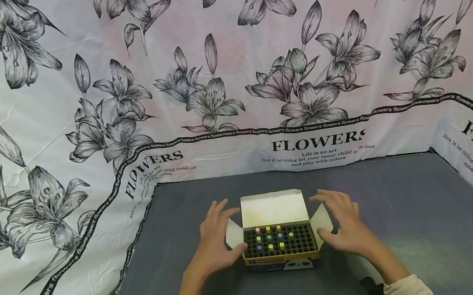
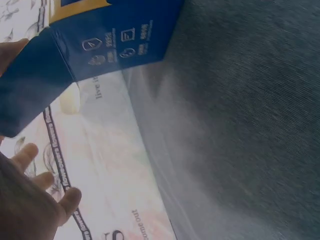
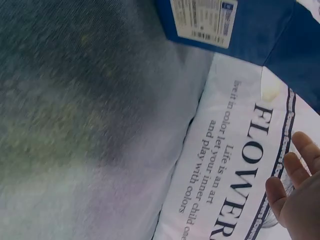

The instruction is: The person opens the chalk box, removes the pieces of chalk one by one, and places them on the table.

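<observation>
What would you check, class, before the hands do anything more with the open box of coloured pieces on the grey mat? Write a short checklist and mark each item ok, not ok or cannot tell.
1. Box lid folded back, contents exposed: ok.
2. Box sits flat on the grey mat: ok.
3. Left hand at the box's left side, fingers spread, holding nothing: ok.
4. Right hand at the box's right side, fingers spread, holding nothing: ok.
5. Whether either hand actually touches the box or its side flaps: cannot tell.
6. Coloured pieces stand in the black grid, most holes dark; whether those holes are empty: cannot tell.
</observation>
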`<state>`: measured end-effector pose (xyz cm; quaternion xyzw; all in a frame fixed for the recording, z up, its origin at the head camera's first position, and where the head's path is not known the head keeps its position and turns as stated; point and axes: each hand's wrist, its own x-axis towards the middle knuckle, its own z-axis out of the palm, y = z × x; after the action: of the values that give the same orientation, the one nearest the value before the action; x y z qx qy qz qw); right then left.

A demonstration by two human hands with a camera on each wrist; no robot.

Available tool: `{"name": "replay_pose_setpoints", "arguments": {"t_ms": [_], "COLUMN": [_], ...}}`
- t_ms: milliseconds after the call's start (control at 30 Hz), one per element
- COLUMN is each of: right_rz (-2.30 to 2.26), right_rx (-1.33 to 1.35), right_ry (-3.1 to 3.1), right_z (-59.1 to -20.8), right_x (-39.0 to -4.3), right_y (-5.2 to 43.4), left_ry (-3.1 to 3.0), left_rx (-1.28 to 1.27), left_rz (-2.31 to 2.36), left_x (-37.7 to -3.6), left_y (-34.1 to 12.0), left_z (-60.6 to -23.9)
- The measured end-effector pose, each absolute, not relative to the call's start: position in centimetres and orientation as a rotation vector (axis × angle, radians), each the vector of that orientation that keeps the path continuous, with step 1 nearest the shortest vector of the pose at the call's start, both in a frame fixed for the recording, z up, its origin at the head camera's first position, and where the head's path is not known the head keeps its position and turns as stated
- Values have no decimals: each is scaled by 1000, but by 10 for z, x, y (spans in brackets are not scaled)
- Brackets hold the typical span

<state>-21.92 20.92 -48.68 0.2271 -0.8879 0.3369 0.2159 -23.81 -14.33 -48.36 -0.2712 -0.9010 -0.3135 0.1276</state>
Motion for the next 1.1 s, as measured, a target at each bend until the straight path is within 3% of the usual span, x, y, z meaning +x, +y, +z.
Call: {"name": "replay_pose_setpoints", "arguments": {"t_ms": [1100], "right_rz": [959], "right_rx": [510], "right_ry": [-2628], "right_z": [-517], "right_x": [-205], "right_y": [226], "left_ry": [-2656], "left_rx": [-575], "left_rz": [-912], "left_x": [-224], "left_y": [-152], "left_z": [-522]}}
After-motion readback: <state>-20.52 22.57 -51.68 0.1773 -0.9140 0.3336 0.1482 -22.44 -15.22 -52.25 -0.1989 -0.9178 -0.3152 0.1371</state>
